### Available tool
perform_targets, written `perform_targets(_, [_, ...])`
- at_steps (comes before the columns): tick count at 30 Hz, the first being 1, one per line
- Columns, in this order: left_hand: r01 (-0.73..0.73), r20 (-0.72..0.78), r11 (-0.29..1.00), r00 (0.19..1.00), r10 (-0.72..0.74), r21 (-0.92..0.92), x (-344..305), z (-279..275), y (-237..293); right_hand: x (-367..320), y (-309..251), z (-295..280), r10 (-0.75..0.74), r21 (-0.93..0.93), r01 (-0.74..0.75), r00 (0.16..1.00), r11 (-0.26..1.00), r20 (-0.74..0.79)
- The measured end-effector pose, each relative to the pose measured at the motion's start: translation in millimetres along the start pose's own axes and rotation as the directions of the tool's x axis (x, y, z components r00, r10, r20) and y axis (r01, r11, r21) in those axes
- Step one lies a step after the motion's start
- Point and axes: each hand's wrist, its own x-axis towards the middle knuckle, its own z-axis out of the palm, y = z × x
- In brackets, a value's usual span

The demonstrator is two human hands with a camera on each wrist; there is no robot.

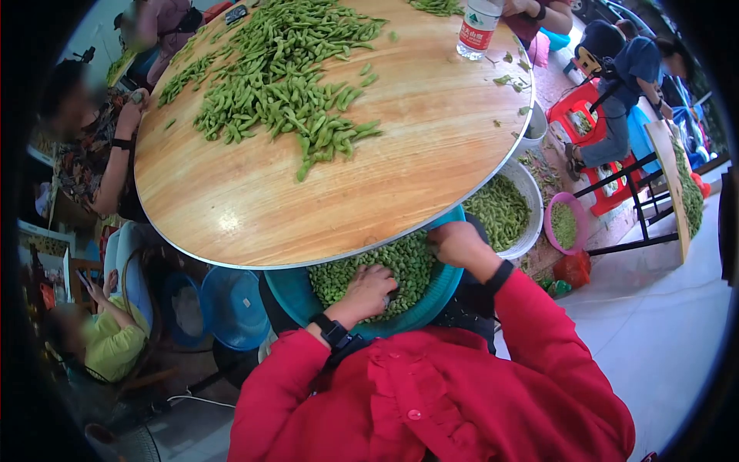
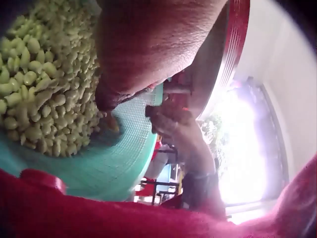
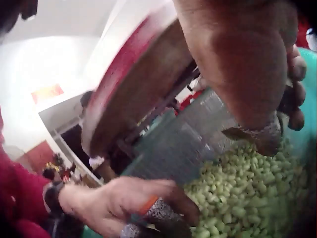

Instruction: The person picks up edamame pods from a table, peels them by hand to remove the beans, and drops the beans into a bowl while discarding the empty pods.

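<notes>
In the head view, a teal basket (image 1: 286, 286) of shelled green beans (image 1: 408, 266) sits below the table edge, in front of the red top. My left hand (image 1: 368, 292) rests on the beans, fingers bent down toward them. Grey speckled covers (image 3: 161, 210) wrap some of its fingers, one with an orange edge. Over the basket's right side, near the rim, is my right hand (image 1: 459, 245), fingers curled. Its thumb wears a similar speckled cover (image 3: 262, 130) in the right wrist view, above the beans; I cannot tell whether its fingers hold anything.
Bean pods (image 1: 269, 85) are heaped on the round wooden table (image 1: 431, 146), with a water bottle (image 1: 477, 31) at the far right. A white basket (image 1: 531, 208) of pods and a pink basin (image 1: 566, 223) stand right; blue basins (image 1: 235, 308) stand left. Other people sit around.
</notes>
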Motion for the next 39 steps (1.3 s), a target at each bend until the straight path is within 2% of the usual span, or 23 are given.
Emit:
perform_targets(2, [0.047,-0.094,0.996,0.994,-0.053,-0.072,-8.7,-6.2,0.3,-24.2,12.4,-17.4,0.093,0.158,-0.076,0.990,0.985,-0.107])
perform_targets(3, [0.059,-0.161,0.998,0.985,-0.063,-0.030,-12.7,-8.3,-0.5,-32.1,16.5,-23.6,0.126,0.205,-0.100,0.985,0.974,-0.117])
perform_targets(6, [0.136,-0.187,0.927,0.959,-0.212,-0.351,-19.5,-8.8,-9.8,-49.6,24.5,-28.9,0.185,0.324,-0.130,0.972,0.937,-0.147])
perform_targets(7, [0.103,-0.258,0.920,0.943,-0.211,-0.377,-20.8,-9.4,-10.1,-53.4,25.5,-28.3,0.180,0.345,-0.112,0.968,0.932,-0.172])
perform_targets(8, [0.135,-0.218,0.828,0.930,-0.295,-0.544,-23.3,-11.0,-9.0,-55.9,26.6,-29.2,0.173,0.366,-0.090,0.964,0.926,-0.200])
perform_targets(10, [0.179,-0.099,0.555,0.895,-0.434,-0.812,-27.7,-22.1,0.5,-62.7,32.6,-38.1,0.413,0.384,-0.269,0.833,0.883,-0.367])
perform_targets(11, [0.109,-0.126,0.453,0.880,-0.458,-0.885,-29.7,-23.8,1.9,-63.0,50.3,-32.3,0.450,0.286,-0.359,0.802,0.888,-0.392])
perform_targets(12, [0.119,-0.081,0.370,0.873,-0.481,-0.921,-31.3,-32.6,5.3,-67.4,51.5,-36.0,0.442,0.238,-0.376,0.810,0.896,-0.386])
perform_targets(13, [0.127,-0.033,0.282,0.865,-0.501,-0.951,-35.0,-45.0,13.1,-71.8,41.2,-42.1,0.375,0.465,-0.189,0.859,0.865,-0.348])
perform_targets(14, [0.137,0.021,0.189,0.858,-0.513,-0.972,-38.2,-54.1,20.6,-75.7,27.2,-43.9,0.295,0.662,-0.007,0.898,0.749,-0.325])
perform_targets(15, [0.116,0.003,0.193,0.862,-0.507,-0.974,-39.4,-59.3,25.9,-75.2,12.7,-38.6,0.179,0.688,0.141,0.911,0.712,-0.371])
perform_targets(16, [0.096,-0.016,0.198,0.867,-0.498,-0.976,-39.8,-63.2,30.8,-73.3,-7.1,-31.2,0.113,0.861,0.211,0.949,0.463,-0.294])
perform_targets(17, [0.074,-0.035,0.203,0.872,-0.488,-0.976,-39.5,-66.6,35.4,-74.4,-25.5,-37.5,-0.015,0.903,0.226,0.971,0.365,-0.237])
perform_targets(18, [0.050,-0.064,0.226,0.879,-0.472,-0.973,-39.0,-69.5,40.0,-70.8,-42.5,-36.8,-0.080,0.968,0.184,0.982,0.168,-0.173])
perform_targets(20, [0.000,-0.124,0.269,0.887,-0.444,-0.963,-39.2,-74.6,48.7,-62.1,-67.3,-45.2,-0.171,0.984,0.179,0.970,0.022,-0.173])
perform_targets(21, [-0.030,-0.118,0.208,0.896,-0.428,-0.978,-40.5,-78.7,52.7,-56.9,-74.1,-44.5,-0.191,0.985,0.172,0.968,0.020,-0.165])
perform_targets(24, [-0.042,-0.125,0.204,0.901,-0.414,-0.978,-43.0,-84.3,50.2,-51.3,-85.4,-47.0,-0.196,0.985,0.173,0.966,0.010,-0.168])
perform_targets(30, [-0.137,-0.237,0.232,0.842,-0.485,-0.963,-37.4,-104.5,68.2,-52.4,-95.9,-57.7,-0.137,0.962,0.266,0.957,0.067,-0.256])
perform_targets(33, [-0.117,-0.166,0.128,0.848,-0.504,-0.985,-44.3,-107.8,63.2,-55.4,-89.0,-60.5,-0.145,0.954,0.264,0.959,0.141,-0.244])
perform_targets(34, [-0.131,-0.185,0.144,0.858,-0.479,-0.981,-45.3,-108.5,62.8,-56.0,-86.5,-60.3,-0.154,0.951,0.259,0.960,0.170,-0.234])
perform_targets(37, [-0.165,-0.231,0.188,0.876,-0.423,-0.968,-47.9,-109.5,62.1,-60.6,-89.5,-68.8,-0.183,0.963,0.230,0.962,0.140,-0.203])
perform_targets(39, [-0.168,-0.245,0.217,0.883,-0.401,-0.962,-47.3,-109.4,60.5,-62.3,-92.3,-75.4,-0.188,0.957,0.227,0.963,0.179,-0.194])
